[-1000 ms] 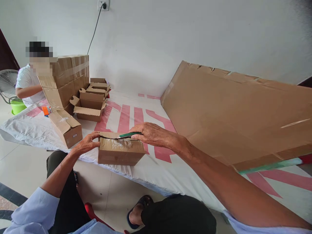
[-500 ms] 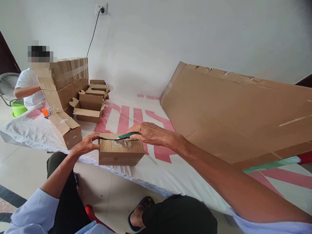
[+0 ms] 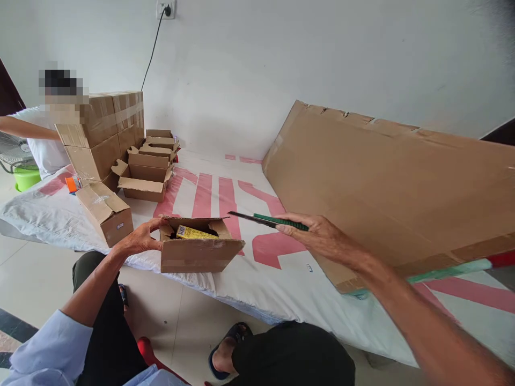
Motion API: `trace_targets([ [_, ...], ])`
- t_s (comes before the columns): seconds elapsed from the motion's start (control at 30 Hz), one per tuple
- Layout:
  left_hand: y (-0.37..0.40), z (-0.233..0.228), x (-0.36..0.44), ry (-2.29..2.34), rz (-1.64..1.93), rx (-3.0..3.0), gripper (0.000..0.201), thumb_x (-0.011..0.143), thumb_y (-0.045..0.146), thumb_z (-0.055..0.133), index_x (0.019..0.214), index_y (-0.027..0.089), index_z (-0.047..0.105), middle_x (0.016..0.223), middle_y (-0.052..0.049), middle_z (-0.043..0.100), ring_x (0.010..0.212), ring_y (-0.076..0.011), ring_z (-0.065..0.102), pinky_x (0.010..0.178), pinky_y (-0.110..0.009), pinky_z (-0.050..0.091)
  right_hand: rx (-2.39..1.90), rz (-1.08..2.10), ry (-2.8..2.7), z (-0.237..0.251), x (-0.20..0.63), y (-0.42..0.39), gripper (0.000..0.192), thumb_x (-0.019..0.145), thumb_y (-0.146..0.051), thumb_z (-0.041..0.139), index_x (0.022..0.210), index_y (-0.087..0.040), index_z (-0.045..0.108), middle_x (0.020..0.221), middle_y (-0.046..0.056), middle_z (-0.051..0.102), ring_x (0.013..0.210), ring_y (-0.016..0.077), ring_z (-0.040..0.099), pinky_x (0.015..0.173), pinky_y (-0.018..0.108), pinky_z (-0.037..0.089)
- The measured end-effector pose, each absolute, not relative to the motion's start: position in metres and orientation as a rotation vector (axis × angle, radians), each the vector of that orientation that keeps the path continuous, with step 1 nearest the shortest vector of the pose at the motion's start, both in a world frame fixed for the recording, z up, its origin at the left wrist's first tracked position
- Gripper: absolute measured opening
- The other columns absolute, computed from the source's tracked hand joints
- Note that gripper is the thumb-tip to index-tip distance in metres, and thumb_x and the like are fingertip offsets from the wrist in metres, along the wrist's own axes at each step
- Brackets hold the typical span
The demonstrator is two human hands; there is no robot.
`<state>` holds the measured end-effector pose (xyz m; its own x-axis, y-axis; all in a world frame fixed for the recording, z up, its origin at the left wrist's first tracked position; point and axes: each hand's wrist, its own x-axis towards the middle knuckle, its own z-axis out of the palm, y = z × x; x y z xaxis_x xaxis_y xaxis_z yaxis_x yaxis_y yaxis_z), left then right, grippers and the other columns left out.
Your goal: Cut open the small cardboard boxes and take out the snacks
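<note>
1. The left hand (image 3: 139, 240) grips the left end of the small cardboard box (image 3: 197, 252), fingers curled over its corner. The box sits at the near edge of the white-and-red sheet (image 3: 281, 279), flaps up, with a yellow packet (image 3: 192, 233) showing inside.

2. The right hand (image 3: 322, 238) is clenched on the green-handled knife (image 3: 267, 220), blade pointing left over the sheet, just right of the box and clear of it.

3. Good form here, I'd say: keep that blade level and aimed away from the steadying hand, well off the packet too.

4. The left hand should hold the box firm at the corner so it can't slide off the sheet's edge.

5. Beyond them, a big flat cardboard sheet (image 3: 382, 177) leans on the right; stacked boxes (image 3: 108, 128) and another person's sleeve (image 3: 44, 147) sit far left.
</note>
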<state>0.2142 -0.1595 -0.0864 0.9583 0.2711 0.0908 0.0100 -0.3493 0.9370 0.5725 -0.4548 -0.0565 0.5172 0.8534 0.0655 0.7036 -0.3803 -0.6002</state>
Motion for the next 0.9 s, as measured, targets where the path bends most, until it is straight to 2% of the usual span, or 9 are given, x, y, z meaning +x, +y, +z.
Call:
trace_targets([
  [0.07,-0.157,-0.09,0.215,0.254,0.234,1.939,0.087,0.072,0.05,0.093,0.15,0.026,0.064,0.156,-0.013,0.061,0.145,-0.0396,0.055,0.113,-0.048,0.053,-2.138,0.222,-1.161,-0.101,0.577,-0.465,0.051,0.093,-0.059,0.055,0.124,-0.024,0.075,0.099,0.007,0.078,0.089,0.0305,0.069,0.078,0.042,0.055],
  [0.17,-0.155,-0.095,0.214,0.357,0.187,2.029,0.115,0.061,0.058,0.098,0.161,0.028,0.05,0.168,-0.016,0.047,0.153,-0.0441,0.045,0.112,-0.052,0.053,-2.242,0.009,-0.996,-0.176,0.569,-0.471,0.046,0.091,-0.041,0.043,0.123,-0.021,0.07,0.119,0.015,0.075,0.113,0.0345,0.068,0.1,0.049,0.054],
  [0.33,-0.155,-0.097,0.213,0.285,0.219,2.158,0.137,0.06,0.058,0.1,0.173,0.029,0.027,0.172,-0.019,0.038,0.156,-0.0445,0.039,0.124,-0.057,0.041,-2.459,-0.06,-0.885,-0.244,0.543,-0.477,0.039,0.091,-0.034,0.048,0.122,-0.022,0.069,0.108,0.018,0.072,0.113,0.0417,0.064,0.102,0.06,0.051],
  [0.43,-0.152,-0.097,0.215,0.273,0.233,2.223,0.141,0.058,0.061,0.1,0.173,0.027,0.026,0.169,-0.019,0.041,0.155,-0.0457,0.04,0.125,-0.058,0.039,-2.432,-0.098,-0.907,-0.235,0.537,-0.468,0.041,0.094,-0.042,0.05,0.122,-0.02,0.069,0.115,0.022,0.069,0.121,0.0445,0.062,0.104,0.065,0.05],
  [0.57,-0.146,-0.098,0.218,0.32,0.184,2.278,0.14,0.055,0.062,0.1,0.171,0.023,0.032,0.167,-0.021,0.042,0.154,-0.0463,0.041,0.127,-0.058,0.038,-1.959,0.151,-0.945,-0.19,0.52,-0.428,0.061,0.095,-0.065,0.055,0.14,-0.025,0.061,0.145,0.018,0.063,0.136,0.0353,0.059,0.111,0.054,0.052],
  [0.67,-0.144,-0.097,0.218,0.379,0.183,2.342,0.139,0.052,0.063,0.101,0.168,0.023,0.036,0.176,-0.022,0.025,0.161,-0.0481,0.03,0.13,-0.059,0.032,-1.706,0.459,-1.023,-0.158,0.494,-0.395,0.073,0.095,-0.071,0.056,0.151,-0.025,0.053,0.158,0.016,0.058,0.144,0.0313,0.056,0.116,0.049,0.05],
  [0.73,-0.143,-0.095,0.215,0.393,0.193,2.378,0.136,0.052,0.063,0.101,0.166,0.023,0.039,0.179,-0.022,0.016,0.162,-0.0487,0.026,0.131,-0.059,0.031,-1.696,0.472,-1.044,-0.147,0.474,-0.381,0.081,0.091,-0.074,0.06,0.153,-0.023,0.051,0.158,0.017,0.059,0.145,0.0332,0.056,0.12,0.051,0.046],
  [0.77,-0.141,-0.094,0.213,0.382,0.19,2.39,0.132,0.054,0.063,0.1,0.165,0.022,0.041,0.178,-0.021,0.019,0.162,-0.0481,0.029,0.13,-0.058,0.032,-1.72,0.439,-1.034,-0.145,0.464,-0.378,0.085,0.088,-0.075,0.062,0.153,-0.021,0.051,0.158,0.018,0.059,0.146,0.0344,0.055,0.122,0.053,0.044],
  [0.9,-0.132,-0.091,0.203,0.321,0.152,2.411,0.115,0.062,0.057,0.096,0.16,0.023,0.048,0.159,-0.016,0.053,0.145,-0.0414,0.053,0.122,-0.053,0.044,-1.801,0.369,-1.005,-0.154,0.436,-0.379,0.089,0.087,-0.074,0.063,0.157,-0.022,0.046,0.162,0.018,0.053,0.15,0.036,0.05,0.124,0.055,0.041],
])
